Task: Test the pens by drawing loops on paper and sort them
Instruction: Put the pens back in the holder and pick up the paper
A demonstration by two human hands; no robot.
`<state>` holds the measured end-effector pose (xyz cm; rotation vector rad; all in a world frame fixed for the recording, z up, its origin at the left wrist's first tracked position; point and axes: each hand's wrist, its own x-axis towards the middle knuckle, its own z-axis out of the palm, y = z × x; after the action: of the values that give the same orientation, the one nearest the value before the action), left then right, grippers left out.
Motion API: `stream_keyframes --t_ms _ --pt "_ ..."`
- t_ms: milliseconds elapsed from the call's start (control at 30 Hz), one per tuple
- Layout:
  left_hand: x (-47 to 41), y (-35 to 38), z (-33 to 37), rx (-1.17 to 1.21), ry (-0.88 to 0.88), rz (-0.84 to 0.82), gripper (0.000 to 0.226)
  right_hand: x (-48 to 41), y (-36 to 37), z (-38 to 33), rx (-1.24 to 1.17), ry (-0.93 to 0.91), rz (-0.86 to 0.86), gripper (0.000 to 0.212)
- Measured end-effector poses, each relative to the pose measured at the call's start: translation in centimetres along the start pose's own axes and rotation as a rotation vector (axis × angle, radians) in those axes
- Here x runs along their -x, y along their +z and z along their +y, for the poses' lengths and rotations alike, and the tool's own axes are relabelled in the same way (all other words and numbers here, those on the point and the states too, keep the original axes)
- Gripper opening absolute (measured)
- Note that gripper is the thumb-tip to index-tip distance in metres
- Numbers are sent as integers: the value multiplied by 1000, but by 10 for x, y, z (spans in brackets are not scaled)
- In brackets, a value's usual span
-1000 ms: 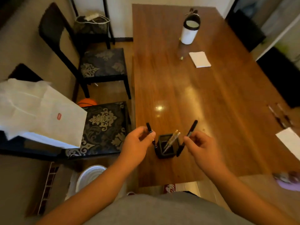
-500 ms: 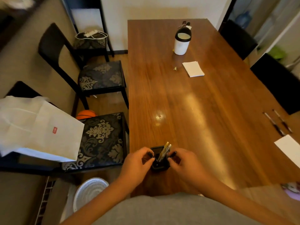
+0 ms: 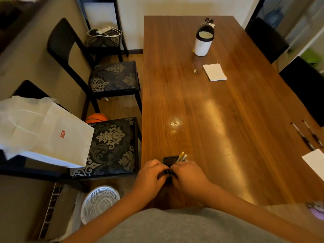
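My left hand [image 3: 150, 174] and right hand [image 3: 188, 176] pinch a dark pen [image 3: 168, 172] at lower centre, just below the pen holder [image 3: 167, 160]; the paper [image 3: 314, 163] lies far right, nearer my right hand.

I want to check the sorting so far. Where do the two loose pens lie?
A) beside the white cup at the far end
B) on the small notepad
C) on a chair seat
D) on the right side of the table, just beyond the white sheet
D: the two loose pens lie side by side on the table at its right side, just beyond the white sheet.
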<state>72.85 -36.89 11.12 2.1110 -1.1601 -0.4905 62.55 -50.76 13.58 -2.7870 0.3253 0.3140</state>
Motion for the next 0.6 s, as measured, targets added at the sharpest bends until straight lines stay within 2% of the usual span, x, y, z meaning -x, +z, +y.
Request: stream_keyframes --t_ms 233,600 --pt "5 1 -1 9 -3 -60 17 5 7 -2 -5 -2 20 26" --pt "11 -2 -6 21 46 -63 18 12 10 -5 -11 -8 64 31"
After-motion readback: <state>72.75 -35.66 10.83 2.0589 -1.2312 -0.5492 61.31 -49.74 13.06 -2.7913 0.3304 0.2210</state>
